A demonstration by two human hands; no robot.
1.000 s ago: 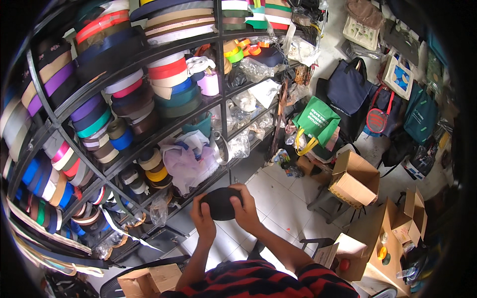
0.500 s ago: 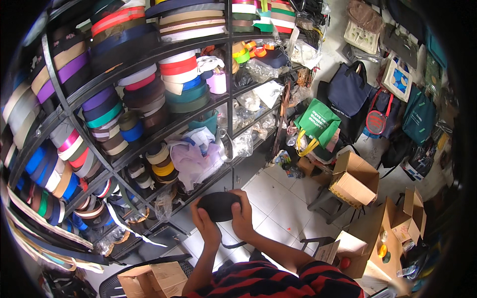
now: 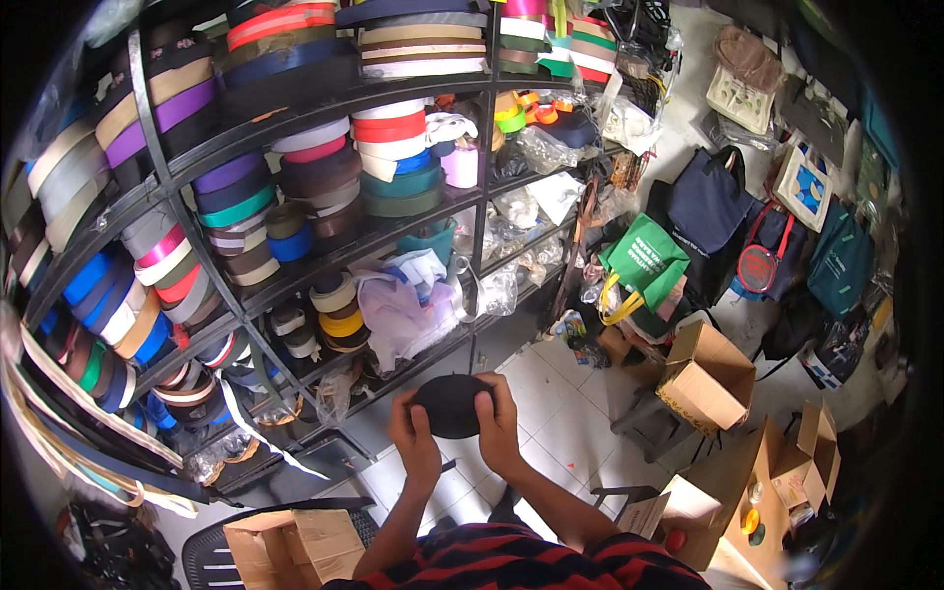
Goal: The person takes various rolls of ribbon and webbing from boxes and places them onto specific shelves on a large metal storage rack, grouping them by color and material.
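Between my two hands I hold a black roll of webbing [image 3: 452, 406], flat and round, in front of my body. My left hand [image 3: 417, 438] grips its left side, with the thumb on the near face. On the opposite edge, my right hand [image 3: 498, 423] presses with its thumb on top and its fingers wrapped behind. A short bit of dark strap shows just below the roll, beside my left wrist. The undersides of the roll and most fingertips are hidden.
A black metal shelf rack [image 3: 329, 236] full of coloured webbing rolls stands ahead and to the left. Bags, including a green bag [image 3: 644, 258], hang or lie at the right. Cardboard boxes stand on a stool [image 3: 644, 423], a chair [image 3: 211, 556] and a table [image 3: 737, 492].
The view has shifted a little, so the shelves sit further right. The roll stays held in both hands, turned slightly, and less of its hanging strap end shows.
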